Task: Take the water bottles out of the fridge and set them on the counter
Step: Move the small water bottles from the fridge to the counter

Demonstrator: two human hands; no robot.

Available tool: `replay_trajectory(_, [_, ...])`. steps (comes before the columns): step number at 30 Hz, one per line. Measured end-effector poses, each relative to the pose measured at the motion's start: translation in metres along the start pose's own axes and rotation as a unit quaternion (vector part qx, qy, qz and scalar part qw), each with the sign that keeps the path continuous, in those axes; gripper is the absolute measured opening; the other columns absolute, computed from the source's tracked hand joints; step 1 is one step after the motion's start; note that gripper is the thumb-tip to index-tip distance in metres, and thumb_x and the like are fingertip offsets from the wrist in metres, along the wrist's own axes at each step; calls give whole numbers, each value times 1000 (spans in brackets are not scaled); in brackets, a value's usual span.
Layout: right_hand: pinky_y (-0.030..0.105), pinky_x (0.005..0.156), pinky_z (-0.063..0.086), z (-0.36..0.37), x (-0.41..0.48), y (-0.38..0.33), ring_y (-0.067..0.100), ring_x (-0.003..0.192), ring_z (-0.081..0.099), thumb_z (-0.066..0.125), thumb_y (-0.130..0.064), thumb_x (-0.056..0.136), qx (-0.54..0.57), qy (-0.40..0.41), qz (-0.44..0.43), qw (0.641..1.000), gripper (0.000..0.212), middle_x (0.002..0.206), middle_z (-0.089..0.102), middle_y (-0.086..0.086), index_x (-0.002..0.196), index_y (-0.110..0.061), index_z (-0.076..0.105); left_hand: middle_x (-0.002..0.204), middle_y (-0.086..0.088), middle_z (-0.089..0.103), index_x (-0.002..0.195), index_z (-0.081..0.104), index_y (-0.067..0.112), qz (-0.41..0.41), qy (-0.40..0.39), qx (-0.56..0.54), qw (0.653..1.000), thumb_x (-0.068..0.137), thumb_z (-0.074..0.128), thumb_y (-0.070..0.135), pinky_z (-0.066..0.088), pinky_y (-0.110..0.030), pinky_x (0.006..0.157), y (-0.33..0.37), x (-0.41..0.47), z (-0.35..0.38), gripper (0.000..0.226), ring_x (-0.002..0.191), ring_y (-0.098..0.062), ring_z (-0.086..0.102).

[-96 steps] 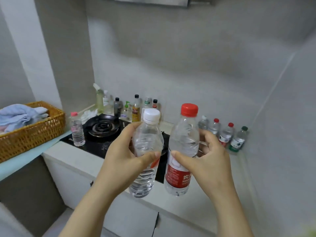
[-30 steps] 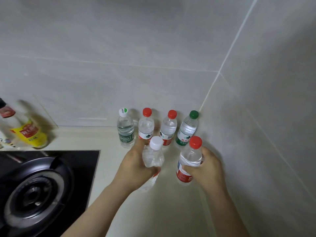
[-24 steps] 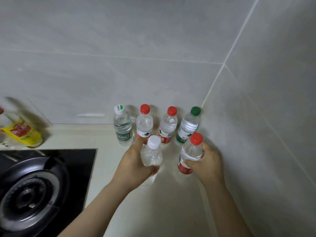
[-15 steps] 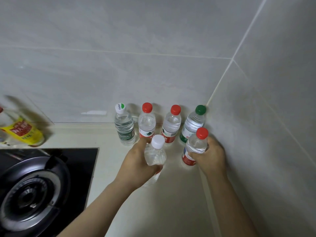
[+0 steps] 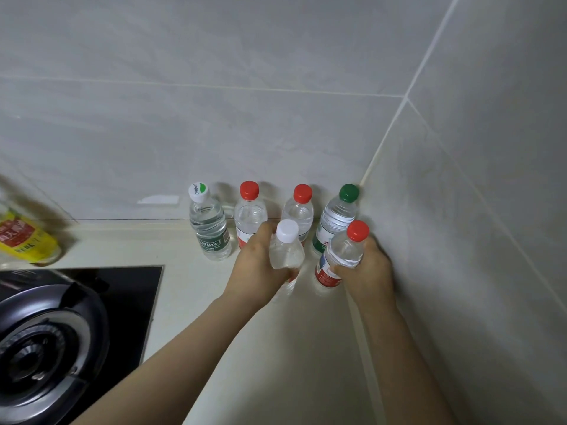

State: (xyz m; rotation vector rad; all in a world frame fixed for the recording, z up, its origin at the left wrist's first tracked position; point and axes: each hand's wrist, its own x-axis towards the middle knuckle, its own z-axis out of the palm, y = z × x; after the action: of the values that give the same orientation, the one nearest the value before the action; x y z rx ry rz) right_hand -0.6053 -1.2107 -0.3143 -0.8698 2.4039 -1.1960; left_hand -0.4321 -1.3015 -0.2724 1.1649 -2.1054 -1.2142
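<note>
left hand (image 5: 254, 269) grips white-cap bottle (image 5: 287, 251) | right hand (image 5: 369, 273) grips red-cap bottle (image 5: 343, 254) | both just before four-bottle row (image 5: 250, 214), low at counter (image 5: 276, 348) | stove (image 5: 46, 332), yellow bottle (image 5: 26, 240) left of row

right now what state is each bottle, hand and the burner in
white-capped clear plastic bottle, capped, gripped by left hand
red-capped clear plastic bottle nearest the side wall, capped, gripped by right hand
row of four clear plastic bottles at the back wall, capped, upright on the cream counter
black gas burner, no flame showing
</note>
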Motion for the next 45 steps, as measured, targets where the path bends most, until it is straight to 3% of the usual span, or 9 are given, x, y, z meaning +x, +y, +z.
replay_trajectory(6, [34,91,53,0,-3,4,21,104,65,80,-13,74,12,-10,-4,1000,54,114,68,-2,123,-20,57,101,6,57,106,43,25,1,12,5,1000,69,80,16,35,-13,61,3,11,16,54,89,-16,51])
replay_trajectory(12, [41,97,53,3,-4,4,22,111,64,79,-14,75,10,2,-17,1000,58,120,68,-1,127,-21,54,102,6,57,103,41,30,0,30,-10,1000,69,80,15,34,-7,59,5,19,25,54,88,-14,50])
replay_trajectory(18, [42,99,51,3,-3,5,23,116,62,80,-16,77,6,2,-16,1000,62,126,65,0,132,-22,50,110,4,57,114,46,21,3,18,-10,1000,67,81,14,39,-24,72,-1,22,35,59,96,-17,52])
replay_trajectory(27, [44,100,51,4,-3,4,25,120,60,81,-16,76,-5,1,0,1000,67,130,63,-1,135,-23,49,119,2,55,128,43,18,19,-4,23,1000,69,83,17,35,-22,84,-2,24,40,71,101,-13,47])
replay_trajectory(34, [43,92,55,-4,-13,2,24,111,65,83,-22,71,10,-12,39,999,68,122,67,0,130,-21,47,138,-5,44,137,37,18,-5,-23,54,998,70,83,27,35,-26,96,-1,20,38,82,124,-23,43])
replay_trajectory(38, [37,89,53,-16,-27,-6,26,109,64,77,-26,79,-13,-8,38,999,60,115,65,2,129,-15,46,136,-5,48,137,38,16,-21,-25,47,998,72,82,25,34,-22,90,4,6,24,78,123,-21,46])
replay_trajectory(41, [41,78,56,-29,-43,-13,26,90,66,69,-30,78,-77,2,-4,997,26,96,66,0,99,-21,56,135,-3,51,140,38,16,-7,-27,77,997,75,79,22,32,-18,90,9,-14,7,77,123,-19,48])
replay_trajectory(43, [42,79,55,-39,-57,-19,28,92,66,70,-27,76,-138,-11,-38,990,25,98,68,3,100,-20,64,138,0,49,145,34,17,16,-48,123,991,77,78,25,29,-15,92,12,-31,-9,82,127,-18,46])
replay_trajectory(45, [38,85,53,-48,-73,-30,26,100,66,75,-22,77,-160,-49,-41,985,38,106,71,2,113,-21,67,138,2,51,141,41,19,56,-64,171,982,80,75,27,32,-15,93,15,-48,-28,71,125,-16,48])
